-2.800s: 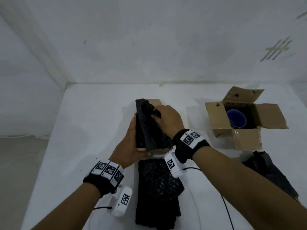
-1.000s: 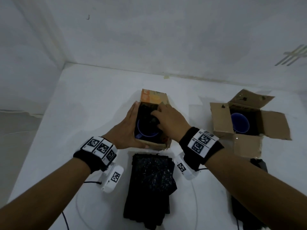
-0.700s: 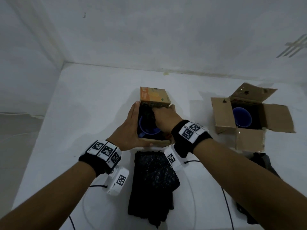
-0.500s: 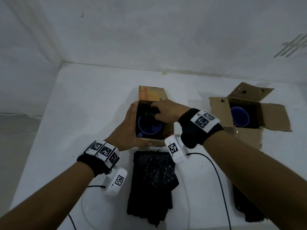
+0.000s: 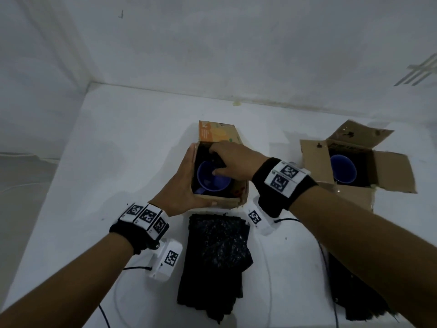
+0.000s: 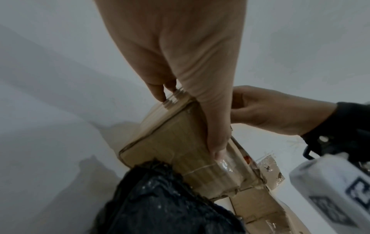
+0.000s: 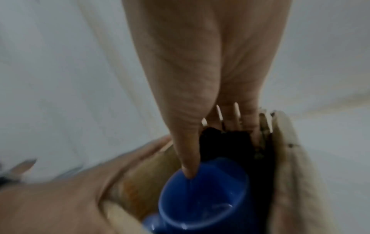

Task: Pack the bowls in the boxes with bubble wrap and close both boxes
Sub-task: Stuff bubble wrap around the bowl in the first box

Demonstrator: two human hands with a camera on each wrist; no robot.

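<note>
A small cardboard box (image 5: 220,200) stands at the table's middle with a blue bowl (image 5: 212,180) inside, lined with black bubble wrap (image 7: 226,142). My left hand (image 5: 182,183) lies flat against the box's left wall, its thumb (image 6: 216,139) stretched across the front face. My right hand (image 5: 233,162) reaches into the box. Its fingers push into the wrap at the far side and its thumb (image 7: 188,158) touches the bowl's rim. A second box (image 5: 314,159) stands open at the right with another blue bowl (image 5: 343,170) in it.
A folded sheet of black bubble wrap (image 5: 215,256) lies just in front of the near box. More black wrap (image 5: 354,294) lies at the lower right under my right forearm. The table meets walls at the back and left. Thin cables run from both wrists.
The black wrap that stood above the box has gone down inside it, and the bowl now shows. My right hand shifted to the far side of the box; my left hand stayed.
</note>
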